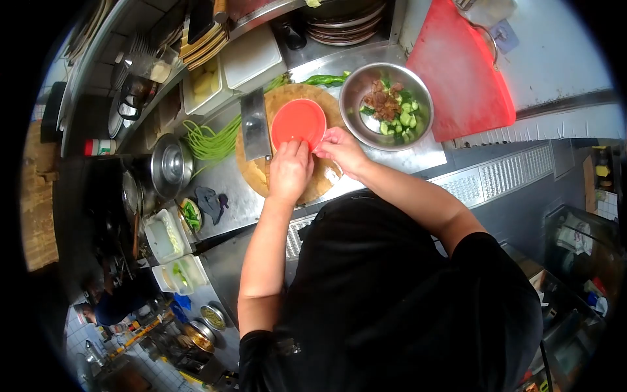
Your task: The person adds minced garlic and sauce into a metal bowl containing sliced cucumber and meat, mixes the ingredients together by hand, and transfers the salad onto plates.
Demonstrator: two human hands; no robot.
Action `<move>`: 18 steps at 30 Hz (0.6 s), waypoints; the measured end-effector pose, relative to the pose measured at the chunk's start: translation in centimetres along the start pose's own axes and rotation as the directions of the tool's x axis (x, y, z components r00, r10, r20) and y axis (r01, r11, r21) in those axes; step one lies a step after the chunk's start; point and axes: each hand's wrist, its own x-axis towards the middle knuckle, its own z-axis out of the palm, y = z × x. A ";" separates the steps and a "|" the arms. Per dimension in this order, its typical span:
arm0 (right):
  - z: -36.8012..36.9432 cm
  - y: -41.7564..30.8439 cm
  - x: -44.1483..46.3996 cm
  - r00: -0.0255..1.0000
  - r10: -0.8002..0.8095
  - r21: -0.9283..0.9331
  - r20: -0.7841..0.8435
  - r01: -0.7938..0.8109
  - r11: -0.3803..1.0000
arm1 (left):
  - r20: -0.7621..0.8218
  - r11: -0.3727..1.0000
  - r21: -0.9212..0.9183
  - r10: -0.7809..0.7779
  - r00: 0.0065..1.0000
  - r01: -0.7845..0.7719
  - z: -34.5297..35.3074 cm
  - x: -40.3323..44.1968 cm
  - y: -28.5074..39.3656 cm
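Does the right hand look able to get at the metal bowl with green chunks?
Probably yes: the right hand is close beside the metal bowl with nothing visible blocking it, though its fingers are at the round red item's edge.

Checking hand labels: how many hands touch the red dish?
2 on the red dish: left hand at its near edge, right hand at its near-right edge. None seems hidden.

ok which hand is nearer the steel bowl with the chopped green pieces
Right. The right hand is close beside the steel bowl, by its near left side; the left hand is farther left, at the round red object.
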 end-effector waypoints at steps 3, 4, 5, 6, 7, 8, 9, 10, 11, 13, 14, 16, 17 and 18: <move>0.1 0.0 0.3 1.000 -0.005 0.013 0.005 0.005 1.000 | -0.004 1.000 -0.001 -0.010 1.000 0.010 -0.1 0.1 -0.1; 0.2 -0.2 0.3 1.000 0.000 0.011 0.004 0.000 1.000 | -0.005 1.000 -0.002 -0.013 1.000 0.013 -0.1 0.1 -0.2; 0.3 -0.4 0.3 1.000 0.005 0.008 0.002 -0.005 1.000 | -0.006 1.000 0.011 -0.004 1.000 0.004 0.0 0.2 -0.3; 0.4 -0.5 0.2 1.000 0.005 0.015 0.002 -0.005 1.000 | -0.008 1.000 0.024 0.005 1.000 -0.005 0.1 0.2 -0.3; 0.4 -0.5 0.2 1.000 0.006 0.022 0.002 -0.006 1.000 | -0.009 0.999 0.036 0.013 1.000 -0.012 0.1 0.2 -0.3; 0.5 -0.6 0.1 1.000 0.007 0.029 0.002 -0.007 1.000 | 0.004 0.997 0.075 0.028 1.000 -0.028 0.1 0.3 -0.2; 0.7 -0.6 0.4 1.000 -0.028 0.011 0.005 0.028 1.000 | 0.017 0.993 0.113 0.042 0.999 -0.043 0.1 0.4 0.0; 0.6 -0.3 0.8 0.998 -0.061 -0.008 0.008 0.061 0.998 | 0.033 0.987 0.149 0.054 0.998 -0.058 0.2 0.4 0.2; 0.4 0.4 0.8 0.996 -0.086 -0.025 0.009 0.086 0.996 | 0.084 0.977 0.199 0.059 0.995 -0.075 0.4 -0.1 0.6; -0.2 2.5 0.8 0.990 -0.136 -0.177 -0.022 0.130 0.976 | 0.165 0.941 0.314 0.079 0.983 -0.128 0.6 0.1 0.3; -0.3 2.1 2.1 0.980 -0.200 -0.260 -0.016 0.189 0.947 | 0.091 0.923 0.352 0.134 0.987 -0.158 1.4 0.2 -0.2; 0.6 1.0 0.8 0.983 -0.079 -0.142 -0.167 0.056 0.988 | -0.010 0.898 0.427 0.121 0.993 -0.105 0.7 1.1 0.3; 0.3 0.8 0.6 0.987 -0.029 -0.144 -0.158 0.006 0.990 | -0.056 0.913 0.405 0.082 0.995 -0.053 0.1 1.6 0.3; -0.1 0.7 0.3 0.988 0.029 -0.144 -0.154 -0.051 0.988 | -0.093 0.926 0.377 0.039 0.995 -0.001 -0.6 2.0 0.0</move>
